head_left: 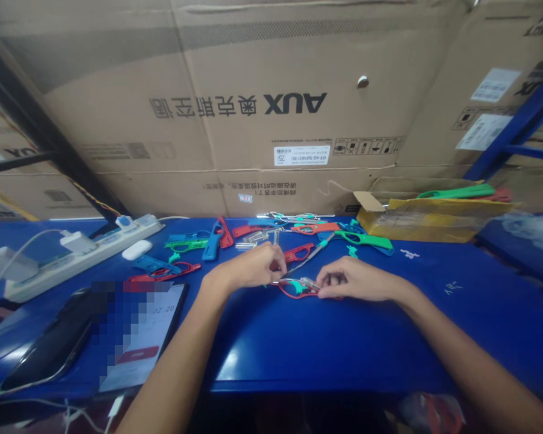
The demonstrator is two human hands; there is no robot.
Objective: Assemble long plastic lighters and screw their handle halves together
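Observation:
A red lighter casing (291,293) lies on the blue table between my hands, with a small green trigger (299,288), thin wires and a clear plastic fuel tank (308,282) in it. At its left end my left hand (259,265) is closed in a pinch, fingers pointing down; what lies between the fingertips is hidden. My right hand (364,280) pinches the tank's right end with thumb and forefinger. Just beyond them sits another red casing (300,253), with a metal rod with wires (308,256) beside it.
Red, blue and green casings, such as a blue one (212,241), lie behind my hands with clear tanks (260,236). A yellow-taped carton (434,220) holds more casings. At left are a power strip (90,252), a dark phone (49,343) and a lit screen (158,331). Cardboard (235,138) walls the back.

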